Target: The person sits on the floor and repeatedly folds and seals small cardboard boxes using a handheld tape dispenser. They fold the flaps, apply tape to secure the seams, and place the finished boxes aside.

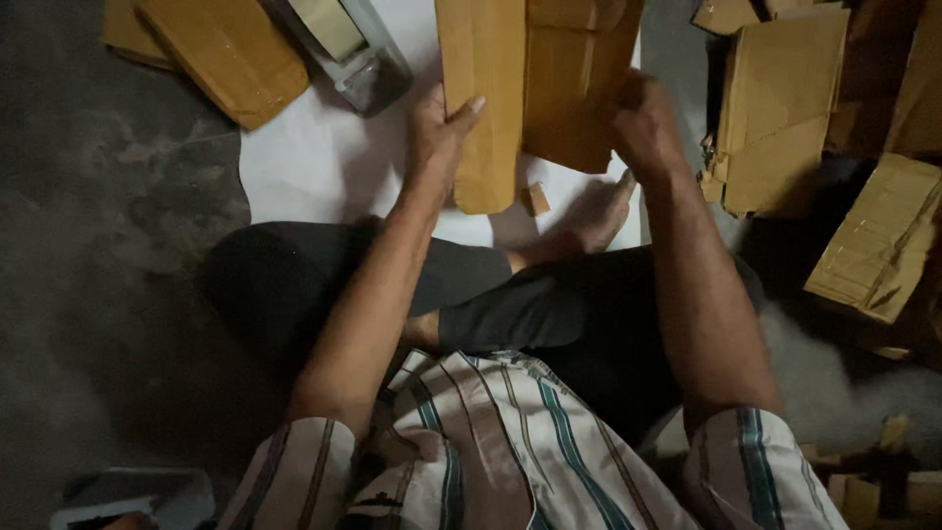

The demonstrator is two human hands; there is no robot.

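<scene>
L hand (440,126), R hand (643,123) grip brown cardboard piece (530,88).

- A tape dispenser (345,44) lies at the top edge of a white sheet (314,162) spread on the floor.
- A flat brown parcel (228,51) rests just left of the dispenser, partly on the grey floor (108,245).
- Torn cardboard pieces (775,108) are heaped at the right.
- A folded, taped cardboard piece (878,240) lies tilted below that heap.

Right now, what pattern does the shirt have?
Stripes: the shirt is pale with brown and teal stripes, seen in the head view.
</scene>
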